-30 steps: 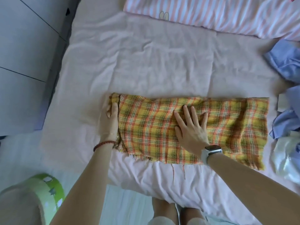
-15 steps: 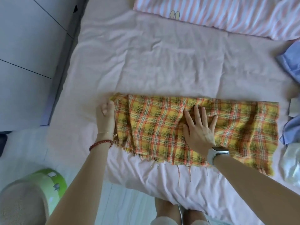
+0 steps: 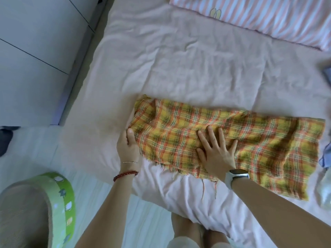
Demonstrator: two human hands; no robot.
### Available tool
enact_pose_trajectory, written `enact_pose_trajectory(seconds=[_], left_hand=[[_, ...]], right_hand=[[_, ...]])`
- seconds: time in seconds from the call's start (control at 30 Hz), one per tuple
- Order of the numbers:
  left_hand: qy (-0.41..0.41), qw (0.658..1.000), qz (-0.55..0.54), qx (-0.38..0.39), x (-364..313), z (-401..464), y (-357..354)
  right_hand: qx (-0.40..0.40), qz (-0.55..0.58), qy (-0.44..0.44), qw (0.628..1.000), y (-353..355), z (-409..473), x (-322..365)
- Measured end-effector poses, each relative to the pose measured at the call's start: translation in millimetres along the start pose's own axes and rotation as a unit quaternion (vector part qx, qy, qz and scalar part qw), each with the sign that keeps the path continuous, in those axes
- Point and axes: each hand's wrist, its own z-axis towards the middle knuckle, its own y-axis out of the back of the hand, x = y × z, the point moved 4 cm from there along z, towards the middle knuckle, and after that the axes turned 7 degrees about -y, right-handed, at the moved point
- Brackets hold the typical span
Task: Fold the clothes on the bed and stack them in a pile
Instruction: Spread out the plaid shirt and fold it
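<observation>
A yellow and orange plaid cloth (image 3: 259, 140), folded into a long strip with a frayed near edge, lies across the pink bed sheet (image 3: 179, 59). My left hand (image 3: 128, 149) grips the strip's left end, with the thumb on top and the fingers hidden beneath the fabric. That end is rumpled and slightly raised. My right hand (image 3: 216, 151) presses flat on the middle of the strip with its fingers spread.
A pink striped pillow (image 3: 268, 18) lies at the back right. Blue clothes (image 3: 325, 158) and a pale clear item (image 3: 325, 190) sit at the right edge. A green round stool (image 3: 59, 194) stands on the floor at the left, beside a grey cabinet (image 3: 35, 51).
The view has shifted left. My left hand has slid down the strip's left end and taken hold, and that end now bunches up. My right hand stays pressed on the middle.
</observation>
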Motion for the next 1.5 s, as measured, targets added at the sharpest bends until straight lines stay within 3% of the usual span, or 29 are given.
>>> enact_pose_trajectory(seconds=[0.1, 0.2, 0.3, 0.37, 0.47, 0.57, 0.73, 0.8, 1.03, 1.13, 1.27, 1.5], left_hand=[[0.089, 0.996, -0.011, 0.026, 21, 0, -3], [0.089, 0.995, -0.004, 0.043, 15, 21, -3], [0.007, 0.999, 0.012, 0.046, -14, 54, -10], [-0.057, 0.995, 0.023, 0.081, -35, 73, -25], [-0.121, 0.972, 0.125, 0.16, -46, 91, -52], [-0.129, 0.945, 0.222, 0.204, -41, 102, -65], [-0.123, 0.984, 0.098, 0.083, -49, 121, -44], [-0.107, 0.989, 0.056, 0.084, -49, 126, -37], [-0.105, 0.924, 0.187, 0.318, -41, 111, -63], [-0.159, 0.926, 0.215, 0.268, -46, 107, -60], [-0.203, 0.944, 0.217, 0.144, -55, 103, -45], [-0.022, 0.998, 0.009, 0.057, -41, 110, -49]], right_hand=[[0.018, -0.01, -0.002, 1.0, 0, 2, -6], [-0.037, 0.028, -0.011, 0.999, 18, 1, 3], [-0.142, 0.091, 0.022, 0.985, 43, 3, 19], [-0.171, 0.101, 0.044, 0.979, 55, 9, 30], [-0.156, 0.087, 0.056, 0.982, 62, 25, 41], [-0.113, 0.042, 0.054, 0.991, 59, 39, 43], [-0.064, 0.017, 0.005, 0.998, 42, 57, 22], [-0.056, 0.016, 0.0, 0.998, 40, 60, 18], [-0.106, 0.064, 0.058, 0.991, 55, 52, 35], [-0.118, 0.061, 0.095, 0.987, 62, 53, 46], [-0.081, 0.027, 0.054, 0.995, 52, 62, 43], [-0.044, -0.006, -0.023, 0.999, 35, 76, 17]])
